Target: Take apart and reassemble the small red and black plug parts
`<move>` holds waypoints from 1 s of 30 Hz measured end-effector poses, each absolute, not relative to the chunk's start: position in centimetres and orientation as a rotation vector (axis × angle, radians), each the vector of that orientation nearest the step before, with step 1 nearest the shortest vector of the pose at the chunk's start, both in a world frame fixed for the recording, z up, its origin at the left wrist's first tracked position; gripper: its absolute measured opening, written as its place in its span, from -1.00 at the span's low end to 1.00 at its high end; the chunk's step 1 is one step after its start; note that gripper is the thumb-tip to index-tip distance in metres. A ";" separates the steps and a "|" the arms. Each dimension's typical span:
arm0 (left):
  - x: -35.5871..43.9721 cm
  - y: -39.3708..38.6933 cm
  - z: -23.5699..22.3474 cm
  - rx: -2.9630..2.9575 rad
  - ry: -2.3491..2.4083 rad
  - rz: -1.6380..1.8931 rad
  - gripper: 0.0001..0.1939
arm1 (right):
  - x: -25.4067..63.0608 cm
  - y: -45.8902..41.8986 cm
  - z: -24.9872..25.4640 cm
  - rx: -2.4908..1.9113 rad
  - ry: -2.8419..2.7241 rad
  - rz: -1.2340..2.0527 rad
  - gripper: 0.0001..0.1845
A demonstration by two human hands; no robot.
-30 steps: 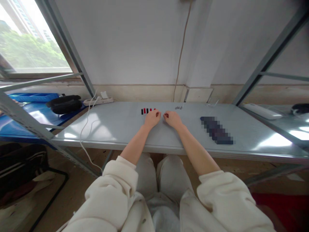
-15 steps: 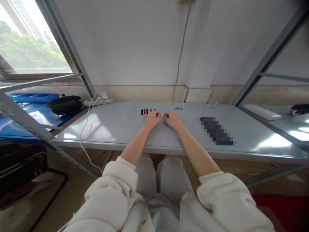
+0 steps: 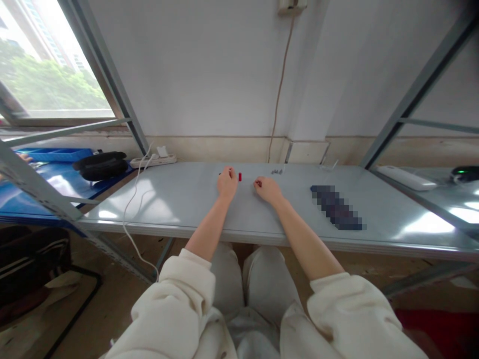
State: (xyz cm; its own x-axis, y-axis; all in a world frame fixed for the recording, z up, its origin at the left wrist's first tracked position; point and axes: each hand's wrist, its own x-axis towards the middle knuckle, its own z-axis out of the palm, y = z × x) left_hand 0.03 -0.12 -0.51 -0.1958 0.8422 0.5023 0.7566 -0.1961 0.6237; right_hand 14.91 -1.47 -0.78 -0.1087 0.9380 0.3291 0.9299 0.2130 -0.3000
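My left hand (image 3: 227,184) is over a row of small cylinders on the grey table, fingers closed together. It hides most of the row, and what its fingertips grip, if anything, cannot be made out. One small upright red cylinder (image 3: 240,176) shows just right of the fingers. A dark bit of another piece (image 3: 220,174) peeks out at the hand's left. My right hand (image 3: 267,189) rests on the table farther right, curled in a pinch. Something tiny and dark red shows at its fingertips, too small to name. Several small grey metal pieces (image 3: 277,172) lie behind it.
A blurred-out dark flat object (image 3: 337,208) lies at the right of the table (image 3: 187,199). A white cable (image 3: 129,199) runs from a power strip (image 3: 153,160) over the left part. A clear plastic piece (image 3: 330,166) stands at the back. Metal posts frame both sides.
My left hand has moved left, away from the right hand's fingertips, to over the row of cylinders, covering most of them. My right hand stays pinched in nearly the same place.
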 end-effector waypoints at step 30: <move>1.5 0.5 -1.1 1.659 0.982 1.346 -0.84 | 14.9 -0.3 -1.0 -1.418 -1.664 0.451 -0.38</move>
